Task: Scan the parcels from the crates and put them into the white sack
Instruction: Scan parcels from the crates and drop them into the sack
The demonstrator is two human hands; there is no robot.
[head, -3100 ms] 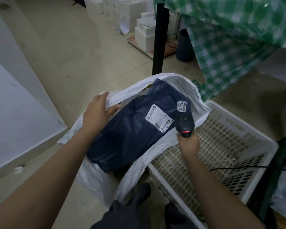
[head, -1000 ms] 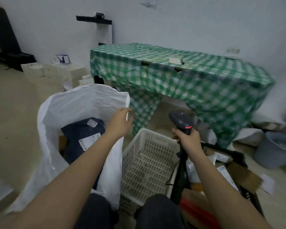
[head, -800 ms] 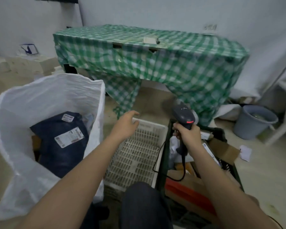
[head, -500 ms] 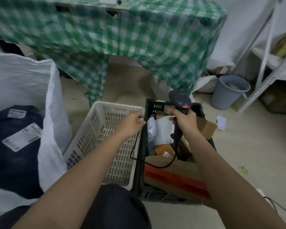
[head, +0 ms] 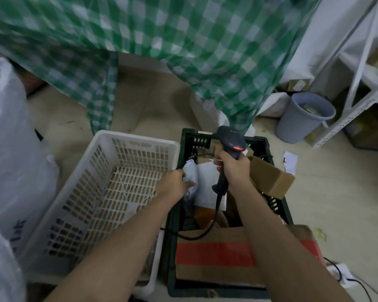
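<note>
My left hand grips the edge of a white soft parcel standing in the dark green crate. My right hand holds a black barcode scanner just above that parcel, its red light on and its cable looping down over the crate. The crate also holds a brown carton, a large carton with a red band and an orange parcel. The white crate sits to the left with nothing in it. The white sack fills the left edge.
A table draped in green checked cloth stands behind the crates. A grey bucket and a white metal shelf are at the right. A paper scrap and a white cable lie on the floor.
My view has swung from the sack to the crates. My left hand let go of the sack rim, crossed the white crate and took hold of the white parcel; the scanner moved over the green crate.
</note>
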